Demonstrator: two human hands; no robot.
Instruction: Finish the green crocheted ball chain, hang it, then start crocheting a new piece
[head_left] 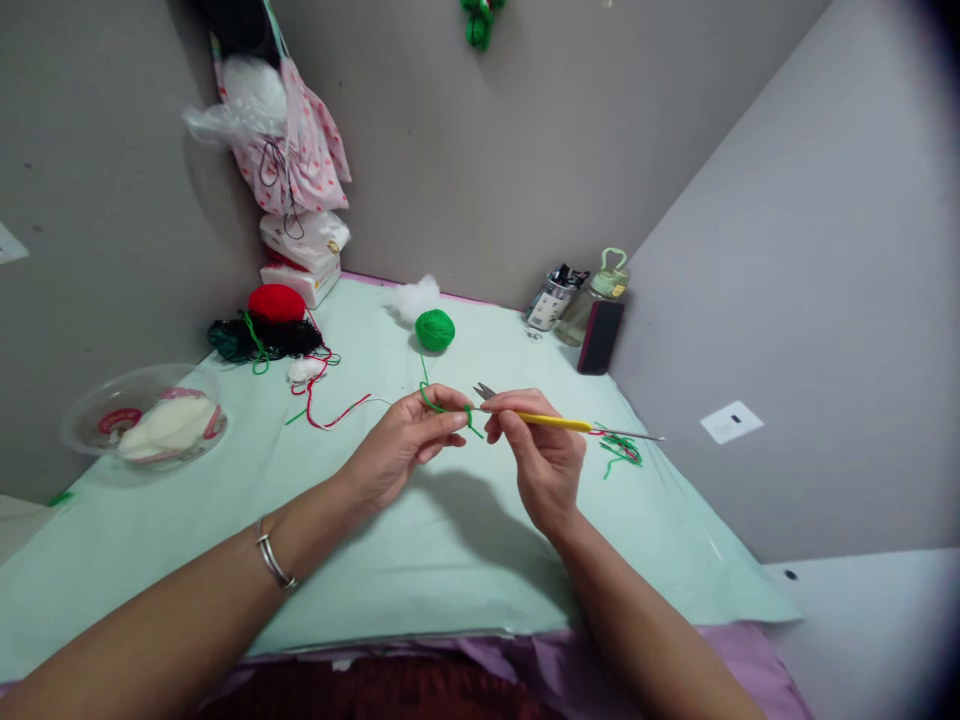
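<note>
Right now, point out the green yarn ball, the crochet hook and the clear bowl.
green yarn ball (435, 329): head view, middle of the ball.
crochet hook (559, 421): head view, yellow handle beside the right hand.
clear bowl (90, 402): head view, near rim at left.

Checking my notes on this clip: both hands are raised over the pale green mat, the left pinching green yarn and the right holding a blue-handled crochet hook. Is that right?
Not quite. In the head view the crochet hook in the right hand has a yellow handle, not blue. The rest holds: the left hand pinches green yarn over the pale green mat.
</note>
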